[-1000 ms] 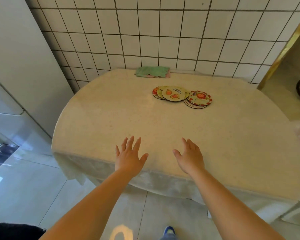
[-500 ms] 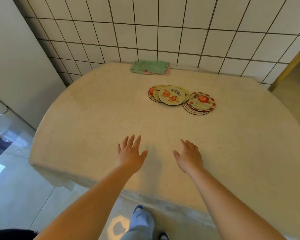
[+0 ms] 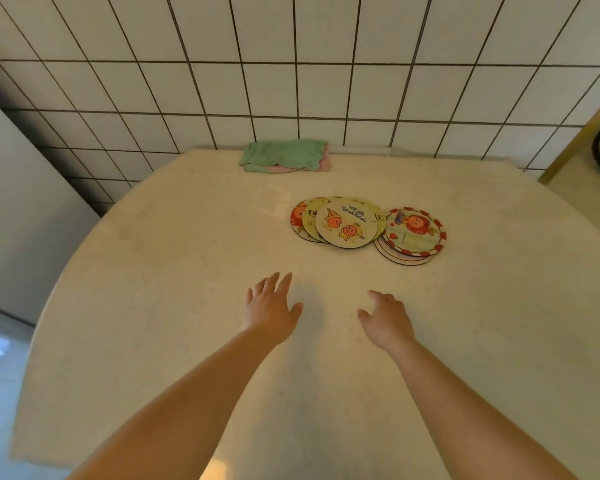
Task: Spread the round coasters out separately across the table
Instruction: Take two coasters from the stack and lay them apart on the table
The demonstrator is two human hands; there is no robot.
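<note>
Since half a second ago you have leaned in: your forearms now stretch further over the desk [image 3: 160, 306], its near edge has dropped out of view, and your shoe no longer shows. Your left hand [image 3: 271, 306] and right hand [image 3: 387, 322] are nearer the coasters but still well short of them. Each grip is loose and open, fingers spread, holding nothing.

The coasters lie flat in two overlapping clusters toward the back of the desk, right of centre. Being round, they have no long axis. The left cluster [image 3: 340, 221] fans out sideways, its top piece showing two orange cartoon figures upright toward you, with curved blue lettering above them too small to read. The right cluster [image 3: 414, 233] touches it, topped by a red-bordered piece with an orange-maned figure.

A folded green cloth [image 3: 284, 154] sits behind them against the tiled wall [image 3: 326, 88].
</note>
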